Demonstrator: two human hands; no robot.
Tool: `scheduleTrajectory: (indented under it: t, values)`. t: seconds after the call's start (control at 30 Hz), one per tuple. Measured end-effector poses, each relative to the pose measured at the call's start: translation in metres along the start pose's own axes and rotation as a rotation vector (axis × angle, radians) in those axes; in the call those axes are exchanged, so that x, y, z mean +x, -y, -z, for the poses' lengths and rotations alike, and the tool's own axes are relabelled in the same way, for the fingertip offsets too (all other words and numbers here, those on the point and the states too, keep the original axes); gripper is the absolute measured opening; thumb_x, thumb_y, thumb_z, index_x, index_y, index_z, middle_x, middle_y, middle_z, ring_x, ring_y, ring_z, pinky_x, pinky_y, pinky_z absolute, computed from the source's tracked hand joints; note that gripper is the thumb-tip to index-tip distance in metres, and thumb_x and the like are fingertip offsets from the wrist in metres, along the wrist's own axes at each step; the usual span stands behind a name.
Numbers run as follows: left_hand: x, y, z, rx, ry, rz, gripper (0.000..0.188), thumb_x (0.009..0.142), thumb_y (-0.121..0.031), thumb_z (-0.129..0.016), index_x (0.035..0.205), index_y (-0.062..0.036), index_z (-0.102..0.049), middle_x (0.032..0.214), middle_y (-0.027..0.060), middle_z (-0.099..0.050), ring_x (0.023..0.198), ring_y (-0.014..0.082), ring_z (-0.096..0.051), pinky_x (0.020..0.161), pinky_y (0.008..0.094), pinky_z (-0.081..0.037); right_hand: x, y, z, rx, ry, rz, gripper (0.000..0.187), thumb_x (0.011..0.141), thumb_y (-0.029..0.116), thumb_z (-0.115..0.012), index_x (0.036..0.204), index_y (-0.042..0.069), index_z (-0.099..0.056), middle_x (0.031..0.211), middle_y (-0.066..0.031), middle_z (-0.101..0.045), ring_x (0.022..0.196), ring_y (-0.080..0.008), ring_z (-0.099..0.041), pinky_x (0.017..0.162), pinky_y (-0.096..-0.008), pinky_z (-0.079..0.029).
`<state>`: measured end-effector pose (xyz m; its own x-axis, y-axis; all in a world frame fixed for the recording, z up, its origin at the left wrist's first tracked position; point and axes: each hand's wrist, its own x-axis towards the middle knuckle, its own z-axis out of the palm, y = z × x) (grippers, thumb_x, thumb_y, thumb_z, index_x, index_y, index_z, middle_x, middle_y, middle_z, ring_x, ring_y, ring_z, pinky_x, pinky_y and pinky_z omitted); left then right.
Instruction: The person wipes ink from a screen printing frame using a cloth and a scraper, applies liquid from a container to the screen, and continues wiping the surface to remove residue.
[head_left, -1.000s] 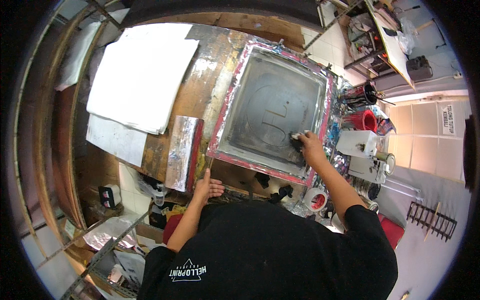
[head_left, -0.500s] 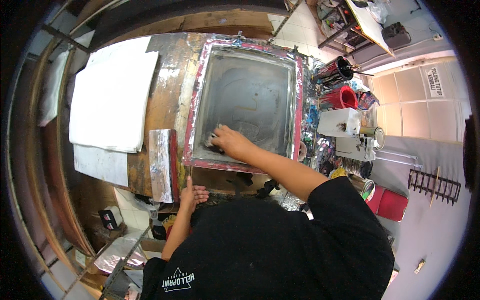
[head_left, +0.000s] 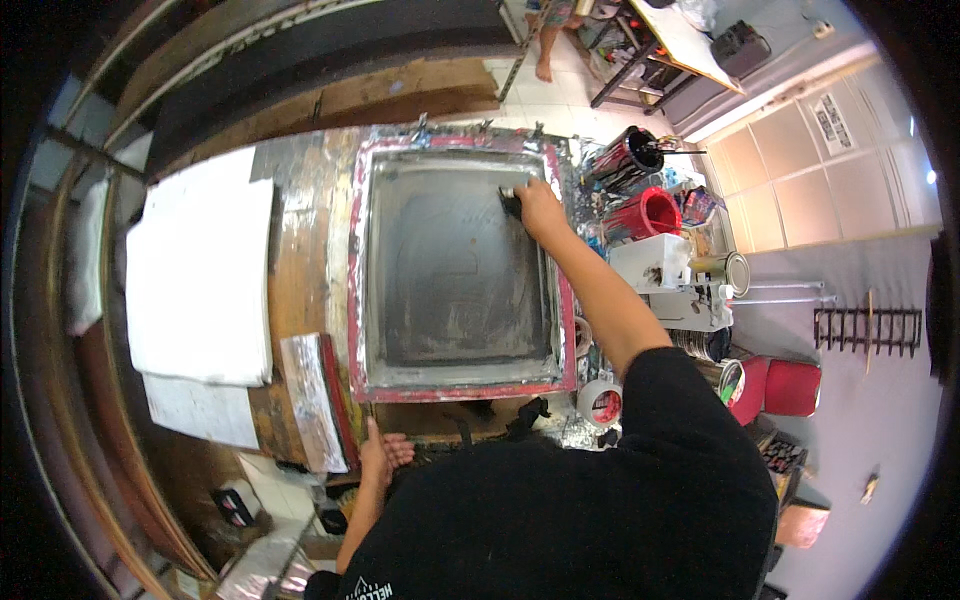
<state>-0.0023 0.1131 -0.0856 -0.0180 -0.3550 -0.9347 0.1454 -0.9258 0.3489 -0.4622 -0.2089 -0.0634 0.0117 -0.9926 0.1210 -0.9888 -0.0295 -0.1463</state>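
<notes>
White print is showing on my black shirt point(head_left: 570, 510) near the lower edge, cut off and upside down from here, and a pale notice point(head_left: 830, 123) with dark lettering is hanging on the panelled window point(head_left: 800, 150) at the upper right. The roll of tape point(head_left: 601, 403) is carrying red markings inside its ring, too small for me to make out. On the dark, smeared mesh point(head_left: 450, 310) only a faint mark is showing near the middle.

The framed screen point(head_left: 460, 393) is lying on the table in front of me, between the stack of white paper point(head_left: 200, 285) on the left and the red pot point(head_left: 645, 213) on the right. My right hand point(head_left: 540, 212) is closing its fingers around a dark wad point(head_left: 510, 203), which is sitting under my fingertips at the mesh's upper right.

My right arm is reaching up and leftward, crossing the frame's right side. My left hand point(head_left: 383, 453) is holding nothing that I can see; it is resting open below the frame's lower left corner, thumb pointing up, just beside the red-edged wooden board point(head_left: 315, 405). Whether that thumb is touching the frame, I am not able to tell.
</notes>
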Motion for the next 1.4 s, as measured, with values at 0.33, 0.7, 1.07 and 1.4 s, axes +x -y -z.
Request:
scheduleTrajectory:
  t: [0.33,0.7,1.07,1.4]
  values:
    - [-0.006,0.000,-0.004,-0.005,0.016,-0.036,0.096,0.090,-0.079,-0.031,0.102,0.0125,-0.060,0.080,0.0205,-0.067,0.066,0.0270,-0.067,0.062,0.0357,-0.058,-0.114,0.044,0.010,0.180,0.227,0.108,0.030,0.074,0.003,-0.066,0.104,0.006,-0.068,0.102,-0.0216,-0.060,0.100,-0.0392,-0.059,0.086,-0.0475,-0.050]
    - [-0.008,0.001,-0.001,0.092,0.116,-0.145,0.100,0.087,-0.082,-0.033,0.112,0.0122,-0.055,0.089,0.0206,-0.065,0.075,0.0280,-0.066,0.070,0.0379,-0.057,-0.195,0.186,0.007,0.444,0.063,0.218,0.021,0.083,0.008,-0.057,0.100,0.005,-0.068,0.108,-0.0202,-0.060,0.103,-0.0386,-0.056,0.092,-0.0455,-0.047]
    - [0.006,0.012,0.006,-0.005,0.118,-0.120,0.094,0.088,-0.079,-0.038,0.109,0.0096,-0.060,0.090,0.0203,-0.068,0.079,0.0281,-0.069,0.071,0.0380,-0.059,-0.216,0.066,0.054,0.150,0.259,-0.052,0.021,0.081,0.006,-0.058,0.095,0.008,-0.073,0.095,-0.0226,-0.065,0.094,-0.0398,-0.061,0.084,-0.0490,-0.049]
    - [0.006,0.009,0.007,0.024,0.062,-0.053,0.095,0.090,-0.078,-0.032,0.105,0.0100,-0.062,0.088,0.0201,-0.070,0.071,0.0249,-0.069,0.065,0.0344,-0.059,-0.177,0.260,-0.004,0.465,0.286,0.370,0.020,0.084,0.010,-0.056,0.098,0.005,-0.070,0.107,-0.0203,-0.061,0.107,-0.0386,-0.058,0.092,-0.0462,-0.049]
